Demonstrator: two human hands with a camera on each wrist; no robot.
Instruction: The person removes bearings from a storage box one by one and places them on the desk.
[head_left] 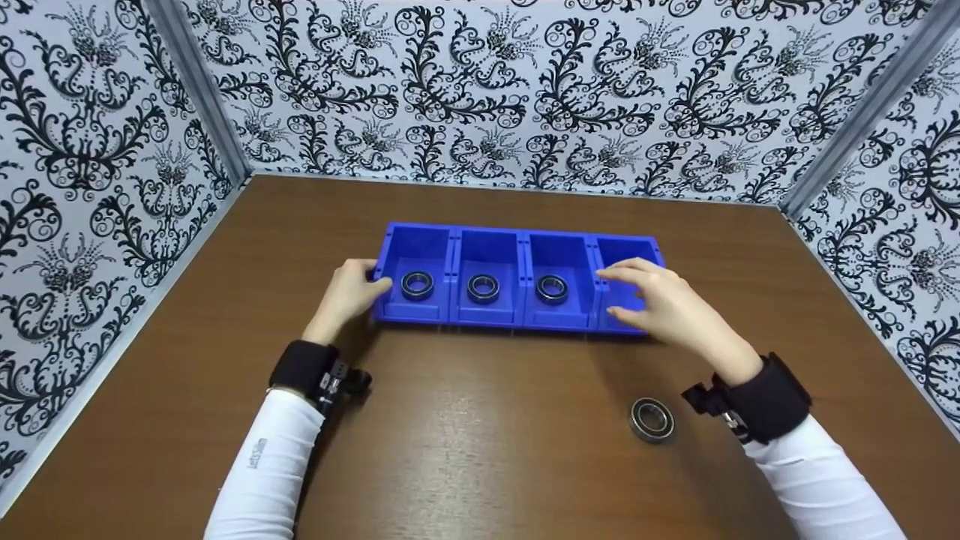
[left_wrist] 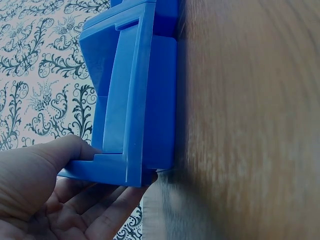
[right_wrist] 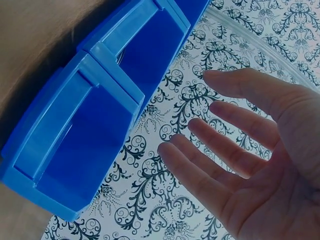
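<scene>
A blue bin row point(head_left: 517, 322) with several compartments side by side stands on the table. My left hand point(head_left: 350, 291) grips its left end wall; in the left wrist view the thumb lies over the rim point(left_wrist: 127, 172) and the fingers are outside and below. The three compartments from the left each contain one ball bearing: left point(head_left: 417, 298), second point(head_left: 483, 299), third point(head_left: 552, 300). Above the rightmost compartment hovers my right hand point(head_left: 664, 304), fingers apart and holding nothing; it partly hides that compartment. Another ball bearing point(head_left: 651, 437) lies on the table, nearer me than the right hand.
The brown wooden table point(head_left: 465, 450) extends around the bin row. Patterned white-and-black panels point(head_left: 480, 90) enclose it at the back and both sides, joined by grey corner posts point(head_left: 199, 90). Black wrist straps with small cameras point(head_left: 765, 401) sit on both wrists.
</scene>
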